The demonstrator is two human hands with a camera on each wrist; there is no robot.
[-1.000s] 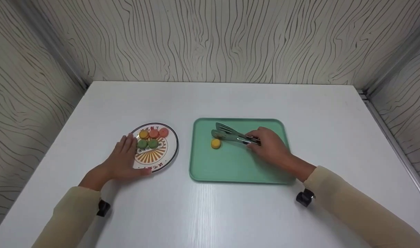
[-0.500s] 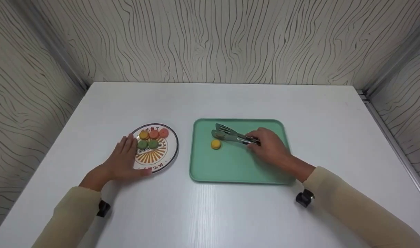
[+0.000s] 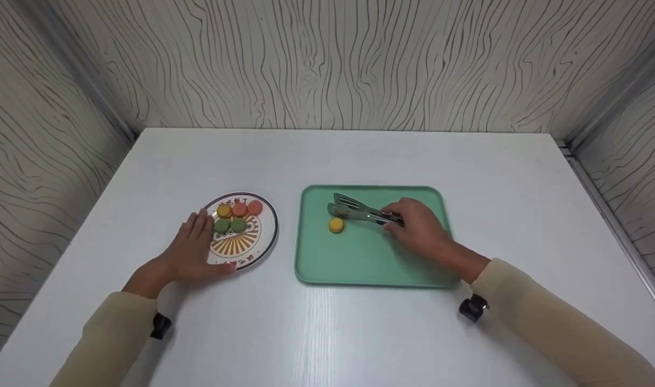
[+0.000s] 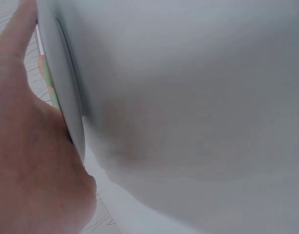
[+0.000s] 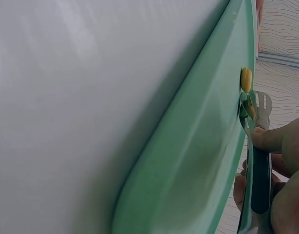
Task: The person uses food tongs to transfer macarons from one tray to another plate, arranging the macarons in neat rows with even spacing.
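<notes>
My right hand grips a pair of metal tongs with dark handles, above the green tray. The tips of the tongs stand apart and point left, with nothing seen between them. Just below the tips lies one yellow macaron, also visible beyond them in the right wrist view. At the left, my left hand rests along the rim of a round patterned plate, fingers straight and thumb stretched along the near rim. That plate carries a yellow macaron, two pink macarons and two green macarons.
Plate and tray stand apart on a white table, with a strip of tabletop between them. A wood-grain patterned wall closes off the back, and similar panels stand at both sides.
The right hand and the tongs have shifted slightly to the left over the tray. My left hand stays at the plate, and the macarons lie as before.
</notes>
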